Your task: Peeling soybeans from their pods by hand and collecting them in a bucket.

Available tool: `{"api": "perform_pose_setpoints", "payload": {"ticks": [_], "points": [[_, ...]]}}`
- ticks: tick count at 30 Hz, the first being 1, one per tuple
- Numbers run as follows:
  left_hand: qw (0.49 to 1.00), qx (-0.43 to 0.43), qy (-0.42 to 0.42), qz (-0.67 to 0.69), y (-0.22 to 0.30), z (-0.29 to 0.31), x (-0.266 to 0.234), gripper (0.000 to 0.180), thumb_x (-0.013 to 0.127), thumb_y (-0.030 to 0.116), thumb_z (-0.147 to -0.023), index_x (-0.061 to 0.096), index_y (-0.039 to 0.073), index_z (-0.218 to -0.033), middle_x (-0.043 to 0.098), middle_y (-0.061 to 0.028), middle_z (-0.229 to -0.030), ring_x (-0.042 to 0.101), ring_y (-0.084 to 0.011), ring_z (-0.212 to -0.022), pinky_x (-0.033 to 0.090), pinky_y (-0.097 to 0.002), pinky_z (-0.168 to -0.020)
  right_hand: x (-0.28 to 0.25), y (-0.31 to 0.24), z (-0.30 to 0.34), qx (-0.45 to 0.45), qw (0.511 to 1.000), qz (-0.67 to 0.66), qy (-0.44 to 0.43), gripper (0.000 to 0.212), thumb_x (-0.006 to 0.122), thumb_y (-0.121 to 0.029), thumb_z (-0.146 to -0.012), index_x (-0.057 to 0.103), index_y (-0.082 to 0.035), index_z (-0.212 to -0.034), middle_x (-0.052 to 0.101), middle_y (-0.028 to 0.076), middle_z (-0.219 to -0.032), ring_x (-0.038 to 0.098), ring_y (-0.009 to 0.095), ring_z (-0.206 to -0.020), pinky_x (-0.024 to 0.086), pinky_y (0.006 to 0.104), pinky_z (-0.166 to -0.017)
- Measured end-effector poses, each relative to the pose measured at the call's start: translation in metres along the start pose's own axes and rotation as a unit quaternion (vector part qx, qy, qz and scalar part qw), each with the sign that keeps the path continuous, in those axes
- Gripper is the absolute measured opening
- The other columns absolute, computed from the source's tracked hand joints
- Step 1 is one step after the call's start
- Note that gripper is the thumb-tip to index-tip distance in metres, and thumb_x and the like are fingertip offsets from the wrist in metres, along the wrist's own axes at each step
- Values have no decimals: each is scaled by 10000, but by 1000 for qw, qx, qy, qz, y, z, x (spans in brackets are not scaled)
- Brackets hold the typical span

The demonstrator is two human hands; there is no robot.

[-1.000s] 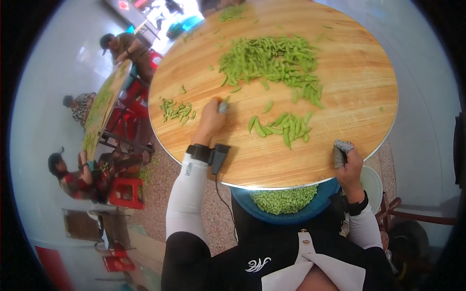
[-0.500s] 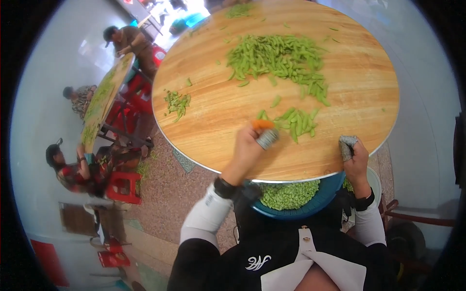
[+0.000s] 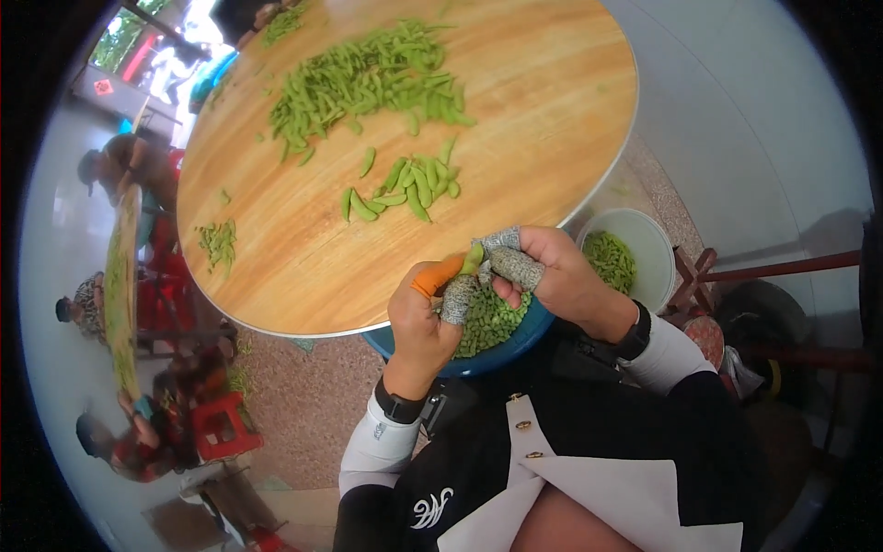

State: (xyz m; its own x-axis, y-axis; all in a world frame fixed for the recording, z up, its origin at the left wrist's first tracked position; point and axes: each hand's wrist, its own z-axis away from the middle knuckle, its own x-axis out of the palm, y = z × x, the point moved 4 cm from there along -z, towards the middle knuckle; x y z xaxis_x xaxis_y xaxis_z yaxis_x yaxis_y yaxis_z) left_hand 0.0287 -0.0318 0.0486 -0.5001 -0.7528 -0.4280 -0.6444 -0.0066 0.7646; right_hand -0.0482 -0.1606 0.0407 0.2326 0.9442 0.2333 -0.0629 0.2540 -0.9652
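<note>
Both hands meet just past the near edge of the round table [image 3: 313,267], above the blue bowl [image 3: 515,353] of shelled beans [image 3: 487,336], and one green pod [image 3: 472,258] is up between their fingertips. The left hand [image 3: 421,308] is nearly closed, pinching the pod between a finger in an orange cover [image 3: 437,275] and a thumb in a grey one. The right hand [image 3: 566,271] is curled in close against it, its grey-covered thumb and finger bent toward the pod's tip; whether they grip it or only touch it, I cannot tell. The step looks like opening the pod, and it should go best with the left pinch kept firm and low while the right does the work at the tip. Squeezing along the seam ought to serve better than twisting, which could crush the beans. Keeping both hands over the bowl matters too, since beans that spring out could land on the floor [image 3: 303,396]. A small group of pods [image 3: 418,184] lies on the table within easy reach, with the big heap [image 3: 368,78] beyond it. The pale bucket [image 3: 664,247] stands just beside the right forearm, so that elbow is best kept steady.
</note>
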Motion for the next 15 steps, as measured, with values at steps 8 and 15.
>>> {"api": "perform_pose_setpoints", "payload": {"ticks": [8, 15], "points": [[998, -12, 27, -57, 6, 7, 6, 275, 604, -29, -685, 550, -32, -955, 580, -156, -771, 588, -273, -690, 469, -313, -623, 1, 14, -2, -14, 999, -36, 29, 157, 498, -139, -865, 566, 1, -841, 523, 4, -601, 476, 59, -501, 384, 190, -463], [992, -31, -46, -117, 1, 5, 7, 452, 551, -103, -568, 519, -46, -1015, 568, -203, -824, 563, -363, -750, 460, -360, -673, 5, 16, -5, -23, 998, -41, 36, 114, 511, -99, -849, 551, 9, -857, 536, 18, -642, 485, 68, -528, 402, 196, -480]]}}
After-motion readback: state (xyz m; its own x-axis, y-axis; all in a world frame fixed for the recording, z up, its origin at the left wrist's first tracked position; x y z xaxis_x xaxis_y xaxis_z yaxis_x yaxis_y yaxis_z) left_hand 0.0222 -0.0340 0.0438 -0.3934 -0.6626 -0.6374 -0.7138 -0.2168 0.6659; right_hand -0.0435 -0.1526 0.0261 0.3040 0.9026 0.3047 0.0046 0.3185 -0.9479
